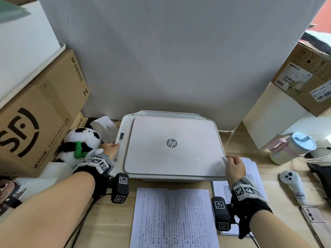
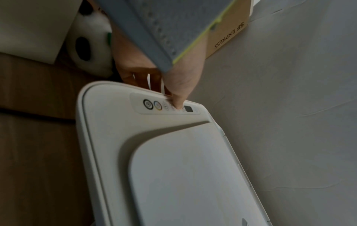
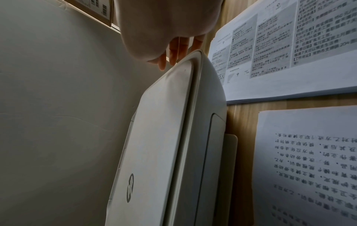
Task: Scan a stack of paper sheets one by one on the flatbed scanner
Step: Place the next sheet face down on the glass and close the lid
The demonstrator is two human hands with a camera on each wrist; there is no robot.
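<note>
- Head view: the scanner [image 1: 172, 145] has its lid [image 1: 174, 147] down. The left hand [image 1: 111, 149] presses one finger on the control panel [image 1: 120, 143]; the right hand [image 1: 235, 167] touches the lid's front right corner. One printed sheet [image 1: 173, 217] lies in front, and the stack of sheets [image 1: 250, 169] lies at the right. If the lid is lifted too early, the scan may be spoiled.
- Left wrist view: one straight fingertip [image 2: 178, 104] lies among small buttons [image 2: 166, 106], gripping nothing. It could press a wrong neighbour.
- Right wrist view: the fingers [image 3: 173, 58] lie relaxed at the lid corner, holding nothing. A push here may shift the scanner.
</note>
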